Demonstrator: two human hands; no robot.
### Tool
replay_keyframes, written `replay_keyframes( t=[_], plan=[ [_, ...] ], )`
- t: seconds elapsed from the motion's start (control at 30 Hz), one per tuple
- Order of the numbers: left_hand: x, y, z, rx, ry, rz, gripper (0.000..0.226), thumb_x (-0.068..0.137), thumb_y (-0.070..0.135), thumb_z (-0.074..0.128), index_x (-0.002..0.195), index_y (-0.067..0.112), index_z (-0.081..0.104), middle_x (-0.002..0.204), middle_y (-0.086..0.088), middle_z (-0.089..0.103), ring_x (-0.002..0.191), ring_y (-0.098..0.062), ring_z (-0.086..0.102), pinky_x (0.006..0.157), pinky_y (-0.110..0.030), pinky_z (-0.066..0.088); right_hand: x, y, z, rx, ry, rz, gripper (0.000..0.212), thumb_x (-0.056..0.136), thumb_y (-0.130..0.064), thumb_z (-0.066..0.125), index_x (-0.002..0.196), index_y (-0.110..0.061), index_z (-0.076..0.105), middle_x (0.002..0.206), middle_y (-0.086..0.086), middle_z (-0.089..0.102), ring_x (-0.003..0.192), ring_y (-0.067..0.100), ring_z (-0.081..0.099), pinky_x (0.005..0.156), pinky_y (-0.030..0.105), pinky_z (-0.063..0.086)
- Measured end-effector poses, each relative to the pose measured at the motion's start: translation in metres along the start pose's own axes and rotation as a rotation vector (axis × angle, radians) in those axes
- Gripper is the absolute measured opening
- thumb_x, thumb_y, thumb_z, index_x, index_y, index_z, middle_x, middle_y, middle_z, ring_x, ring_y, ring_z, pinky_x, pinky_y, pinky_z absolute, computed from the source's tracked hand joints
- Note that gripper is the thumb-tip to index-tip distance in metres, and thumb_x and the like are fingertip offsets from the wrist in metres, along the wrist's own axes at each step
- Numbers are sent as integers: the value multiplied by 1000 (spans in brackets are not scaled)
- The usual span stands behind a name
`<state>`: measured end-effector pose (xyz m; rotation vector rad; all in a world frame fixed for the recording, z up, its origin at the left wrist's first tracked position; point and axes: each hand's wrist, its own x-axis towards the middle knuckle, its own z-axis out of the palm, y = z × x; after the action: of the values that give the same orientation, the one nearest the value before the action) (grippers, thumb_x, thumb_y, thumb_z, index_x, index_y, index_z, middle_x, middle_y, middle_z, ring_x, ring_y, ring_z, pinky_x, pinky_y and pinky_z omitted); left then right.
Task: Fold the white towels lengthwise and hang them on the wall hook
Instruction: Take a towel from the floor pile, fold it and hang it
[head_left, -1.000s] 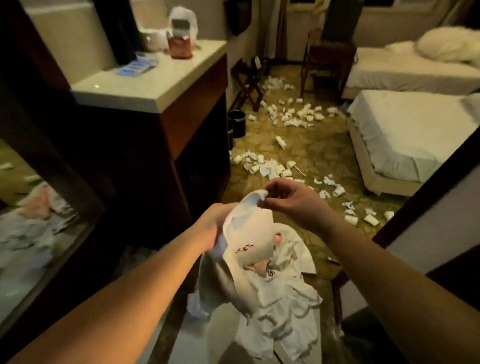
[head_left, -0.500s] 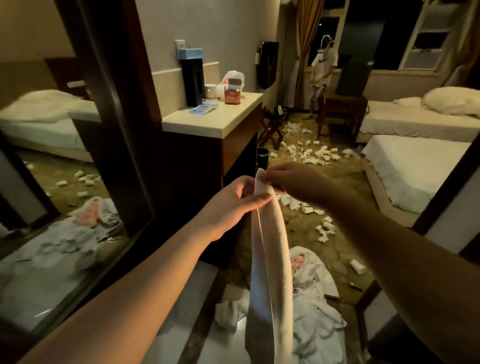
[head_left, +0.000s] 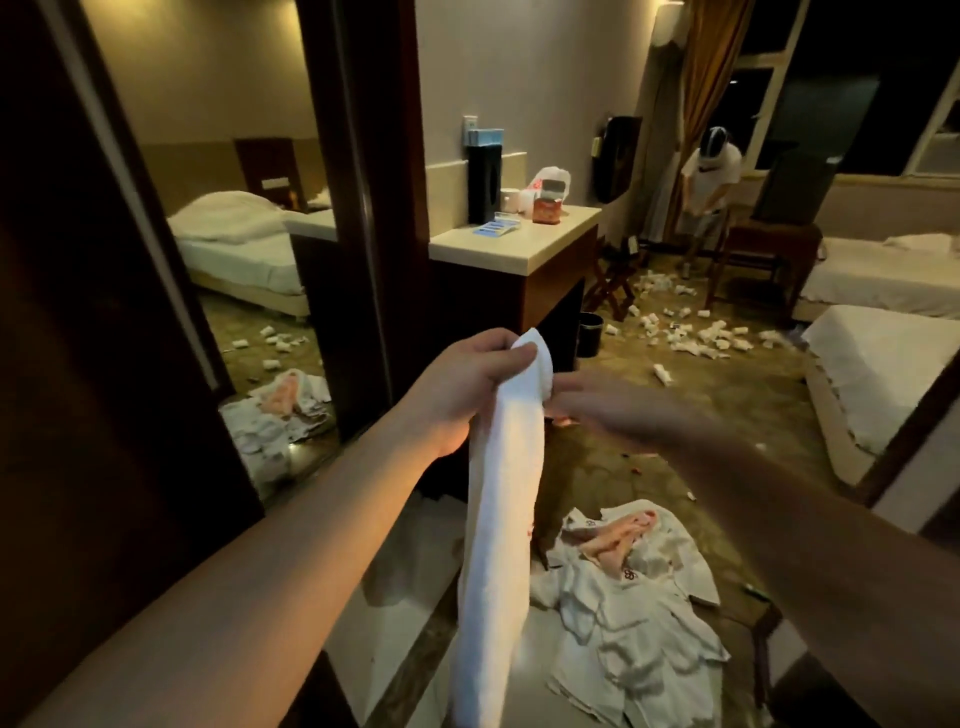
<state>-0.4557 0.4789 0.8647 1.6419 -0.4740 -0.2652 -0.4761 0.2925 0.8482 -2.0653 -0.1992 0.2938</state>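
Since the frame half a second back, my right hand (head_left: 618, 410) has let go of the towel's top and now sits just beside it, blurred, fingers fairly straight and holding nothing I can make out. My left hand (head_left: 467, 387) does the grip: fingers curled round the top end of the long white terry towel (head_left: 498, 525), already doubled lengthwise. Its long axis hangs straight down from that grip, so the left hand is the nearer. No wall hook shows. Below lies a heap of crumpled white towels (head_left: 628, 613) on the floor; they carry a small red logo I cannot read.
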Motion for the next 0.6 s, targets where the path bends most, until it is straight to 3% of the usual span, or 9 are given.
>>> replay_keyframes(
  t=[0.1,0.2,0.27,0.33,0.43,0.5,0.6],
  plan=[
    [-42,10,-5,59,89,18,20,94,33,62,75,32,69,84,1,64,84,-20,63,74,-34,47,-18,13,41,-92,-91,32,33,94,-27,63,127,-23,61,122,-8,66,115,6,60,109,38,42],
    [-90,19,-13,151,262,9,24,90,33,67,67,26,65,62,7,58,63,-12,57,61,-28,43,-42,25,84,-153,-89,48,25,96,-32,62,121,-32,61,115,-14,67,108,3,60,105,33,44],
    [-127,23,-23,318,346,43,25,88,31,70,70,15,63,59,6,55,57,-8,51,57,-25,39,-59,31,110,-72,-46,19,15,97,-38,59,111,-34,63,111,-15,70,105,6,64,102,35,47],
    [-166,27,-33,428,384,33,35,81,39,72,83,5,65,70,-6,64,64,-13,57,61,-32,41,-73,30,128,-26,13,-43,20,96,-43,58,108,-28,65,106,-8,74,101,13,69,100,43,50],
    [-222,37,-51,562,446,-80,30,82,37,75,97,11,72,92,-12,73,86,-24,69,71,-36,50,-96,9,151,-159,46,-163,21,99,-43,55,97,-24,63,89,-2,70,86,19,67,79,38,50],
    [-256,42,-64,586,531,-107,19,89,31,72,96,14,73,93,-7,73,90,-23,69,76,-38,53,-106,-5,166,-262,61,-222,17,99,-43,54,91,-28,59,81,-8,63,76,11,60,66,30,42],
    [-310,51,-76,464,670,-82,10,93,28,68,84,26,74,85,4,74,82,-15,69,72,-30,54,-118,-19,197,-377,66,-270,13,98,-41,56,101,-28,59,85,-8,62,78,10,58,64,28,41]
  ],
)
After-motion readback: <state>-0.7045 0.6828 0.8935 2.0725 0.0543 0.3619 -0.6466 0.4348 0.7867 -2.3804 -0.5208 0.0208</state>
